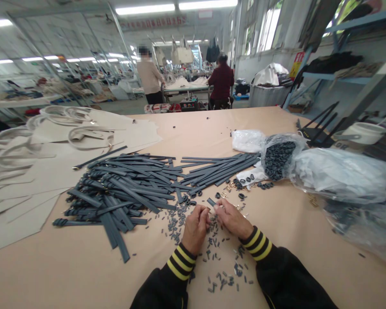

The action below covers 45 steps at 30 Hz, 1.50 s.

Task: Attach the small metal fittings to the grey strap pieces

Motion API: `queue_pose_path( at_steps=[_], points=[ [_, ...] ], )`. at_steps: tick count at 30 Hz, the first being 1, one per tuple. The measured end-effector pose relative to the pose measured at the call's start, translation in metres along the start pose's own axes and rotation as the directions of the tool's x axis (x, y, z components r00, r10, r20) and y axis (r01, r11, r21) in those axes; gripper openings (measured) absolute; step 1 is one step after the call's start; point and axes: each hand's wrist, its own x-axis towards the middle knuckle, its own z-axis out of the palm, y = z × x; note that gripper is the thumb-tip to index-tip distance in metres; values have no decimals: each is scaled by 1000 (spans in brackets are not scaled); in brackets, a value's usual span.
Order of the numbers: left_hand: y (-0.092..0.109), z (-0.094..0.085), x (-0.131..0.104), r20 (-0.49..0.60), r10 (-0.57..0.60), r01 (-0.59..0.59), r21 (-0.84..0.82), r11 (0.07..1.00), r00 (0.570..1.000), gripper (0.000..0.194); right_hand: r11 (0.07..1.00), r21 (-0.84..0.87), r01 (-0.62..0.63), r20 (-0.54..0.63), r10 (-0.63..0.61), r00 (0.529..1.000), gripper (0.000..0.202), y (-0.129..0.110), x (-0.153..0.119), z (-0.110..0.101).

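The counter (83, 274) is covered with tan paper. At its far left lie pale cut sheets (25, 180) with looped pale bands on top. Next comes a heap of dark grey straps (122, 193), with a second, neater bundle of straps (218, 169) reaching toward the right. Small grey loops (212, 244) are scattered over the paper in front of the heap and around both hands. The left hand (195, 227) is curled, fingertips pressed together on a small piece too tiny to identify. The right hand (233, 219) meets it just beside, pinching a short strap end (211, 201) that juts up to the left. Further right, a clear plastic bag (278, 159) holds dark rings, beside a white bag (247, 139) and a large clear bag (341, 174) of pale contents. A red banner hangs overhead at the back; its writing cannot be read.
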Motion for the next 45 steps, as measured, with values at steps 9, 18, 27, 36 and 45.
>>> queue_pose_path(
  at_steps=[9,18,27,36,45],
  points=[
    [36,-6,-5,80,256,-268,231,935,963,21,996,83,14,56,-19,998,9,6,1,1],
    [36,-21,1,-156,135,-135,12,991,978,14,916,401,29,183,-111,977,13,0,-1,-2],
    [28,-26,7,7,-223,182,-604,776,975,19,899,437,25,303,-173,937,15,-2,-3,-8],
    [34,-36,4,380,-268,463,-773,433,885,19,865,497,-61,408,-172,896,24,1,-4,-16],
    [32,-33,1,462,-207,504,-822,264,862,21,866,498,-40,379,-176,908,27,-2,-5,-17]
  ],
)
